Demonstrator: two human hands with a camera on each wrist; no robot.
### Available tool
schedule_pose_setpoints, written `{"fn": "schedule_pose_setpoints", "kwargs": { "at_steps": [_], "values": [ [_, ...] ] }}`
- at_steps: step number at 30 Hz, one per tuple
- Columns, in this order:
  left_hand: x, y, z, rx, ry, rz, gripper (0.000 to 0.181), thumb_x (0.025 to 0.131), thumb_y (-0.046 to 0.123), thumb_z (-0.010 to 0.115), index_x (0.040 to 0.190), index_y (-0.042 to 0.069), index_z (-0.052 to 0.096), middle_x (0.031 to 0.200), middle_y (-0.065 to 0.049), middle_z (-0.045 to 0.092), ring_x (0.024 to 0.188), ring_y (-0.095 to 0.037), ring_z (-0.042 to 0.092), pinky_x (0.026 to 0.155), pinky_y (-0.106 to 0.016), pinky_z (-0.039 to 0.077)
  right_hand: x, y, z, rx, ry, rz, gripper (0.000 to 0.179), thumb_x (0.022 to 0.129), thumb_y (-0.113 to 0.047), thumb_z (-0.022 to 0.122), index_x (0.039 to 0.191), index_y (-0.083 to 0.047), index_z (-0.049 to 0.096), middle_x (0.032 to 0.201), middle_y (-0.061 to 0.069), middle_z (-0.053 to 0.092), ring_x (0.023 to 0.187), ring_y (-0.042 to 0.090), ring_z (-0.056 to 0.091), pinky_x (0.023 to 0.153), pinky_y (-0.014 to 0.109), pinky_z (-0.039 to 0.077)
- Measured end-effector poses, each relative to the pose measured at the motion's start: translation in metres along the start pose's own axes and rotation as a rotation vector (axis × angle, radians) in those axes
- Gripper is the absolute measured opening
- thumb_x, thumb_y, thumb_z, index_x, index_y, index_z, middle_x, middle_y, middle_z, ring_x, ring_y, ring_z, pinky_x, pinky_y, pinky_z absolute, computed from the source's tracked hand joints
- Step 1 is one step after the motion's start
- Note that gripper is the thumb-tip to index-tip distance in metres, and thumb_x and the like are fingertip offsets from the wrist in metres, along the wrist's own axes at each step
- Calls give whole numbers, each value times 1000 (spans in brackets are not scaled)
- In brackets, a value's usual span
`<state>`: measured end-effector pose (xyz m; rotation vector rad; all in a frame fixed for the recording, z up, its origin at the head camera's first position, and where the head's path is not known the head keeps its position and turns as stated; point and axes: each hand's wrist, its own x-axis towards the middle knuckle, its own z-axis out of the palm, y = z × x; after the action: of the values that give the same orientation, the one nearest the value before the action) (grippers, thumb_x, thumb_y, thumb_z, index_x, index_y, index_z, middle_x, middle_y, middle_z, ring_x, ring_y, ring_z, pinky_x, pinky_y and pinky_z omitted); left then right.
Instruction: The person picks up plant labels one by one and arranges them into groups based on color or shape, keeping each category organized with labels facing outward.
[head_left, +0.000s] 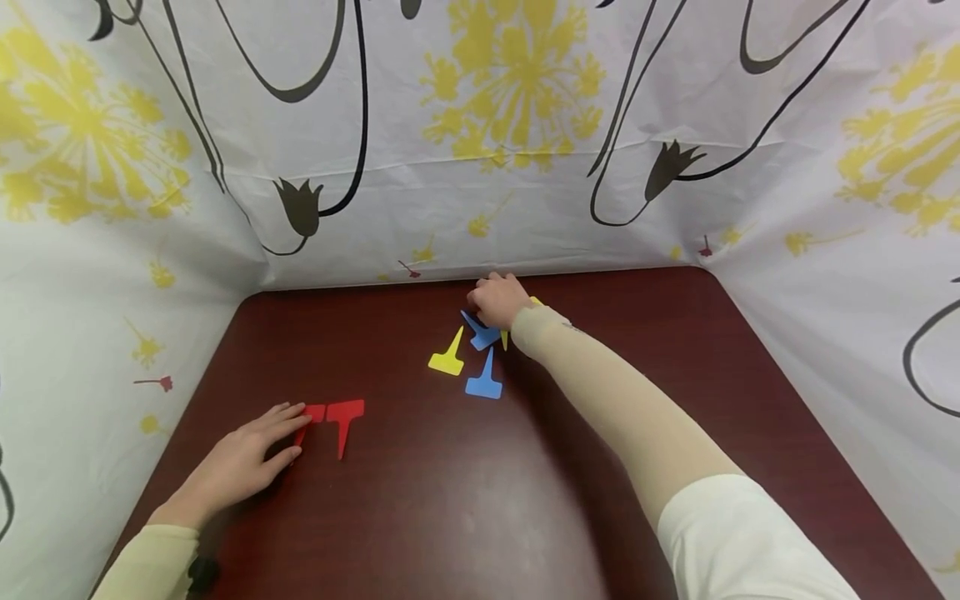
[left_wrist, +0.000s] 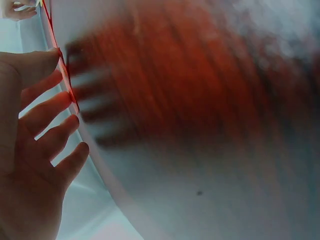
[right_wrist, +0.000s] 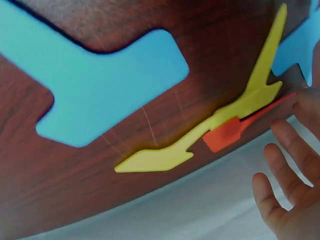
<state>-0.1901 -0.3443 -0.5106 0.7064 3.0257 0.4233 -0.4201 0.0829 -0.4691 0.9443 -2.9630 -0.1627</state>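
My left hand (head_left: 243, 458) lies low at the left of the table, fingers extended, its fingertips touching one red T-shaped plant label (head_left: 317, 412). Just right of it lies a second red label (head_left: 346, 411). Toward the back edge, my right hand (head_left: 498, 300) reaches down over a loose group of labels. In the right wrist view its thumb and forefinger pinch the pointed tip of a red label (right_wrist: 224, 136). Overlapping that are yellow labels (right_wrist: 156, 159), with a large blue label (right_wrist: 115, 87) closer to the camera. The right hand hides part of this group in the head view.
In front of the right hand lie a yellow label (head_left: 447, 362) and blue labels (head_left: 483, 386). The dark red-brown table (head_left: 420, 500) ends at a white patterned cloth (head_left: 465, 200) hanging behind it and along both sides.
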Motion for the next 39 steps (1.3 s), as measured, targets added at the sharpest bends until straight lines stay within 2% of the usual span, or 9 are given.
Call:
{"fn": "schedule_pose_setpoints", "kwargs": {
  "at_steps": [4,8,13,18,23,31,36,39],
  "values": [
    [-2,0,0,12,-4,-8,51,93,26,73,141,13,61,152,-13,47,139,-39,42,101,-62,43,2,-2,6,-14,-6,12,15,99,-21,65,108,-23,76,107,4,65,98,27,54,82,45,45],
    [-2,1,-1,14,2,1,51,93,26,73,141,13,61,152,-13,47,136,-38,46,98,-60,46,3,-2,10,-47,10,-16,12,99,-19,66,100,-23,77,98,1,67,93,26,54,78,43,44],
    [-1,1,-1,3,-2,-6,49,95,27,72,142,15,60,152,-12,47,134,-37,48,98,-60,46,2,-2,10,-101,32,-68,17,99,-15,64,104,-23,78,96,0,71,90,25,57,74,40,45],
    [2,1,-4,-7,-12,-24,46,98,24,67,143,15,59,151,-11,49,133,-36,51,100,-59,46,3,-1,10,-90,36,-90,20,99,-11,62,104,-21,79,94,1,71,88,24,59,70,37,50],
    [5,3,-7,-10,-8,-28,46,99,23,65,143,12,58,149,-11,52,130,-37,53,99,-59,46,6,2,12,-158,46,-179,18,99,-9,65,95,-19,79,86,-1,70,81,20,62,65,33,53],
    [6,2,-6,3,1,-33,45,98,20,67,141,12,60,147,-11,53,128,-36,55,98,-59,47,8,3,15,-374,48,-375,18,96,-5,68,102,-18,79,96,1,71,81,20,64,65,33,55],
    [5,3,-6,8,6,-31,46,96,19,69,140,11,61,146,-12,54,128,-36,56,97,-59,48,6,2,14,-414,71,-418,18,98,-6,65,98,-17,79,92,2,71,78,20,63,63,33,56],
    [4,3,-7,5,5,-35,47,96,19,70,141,11,61,146,-12,54,128,-36,55,97,-59,48,4,2,14,-431,114,-445,18,98,-4,64,97,-15,79,92,3,70,78,21,63,61,34,56]
  ]
}}
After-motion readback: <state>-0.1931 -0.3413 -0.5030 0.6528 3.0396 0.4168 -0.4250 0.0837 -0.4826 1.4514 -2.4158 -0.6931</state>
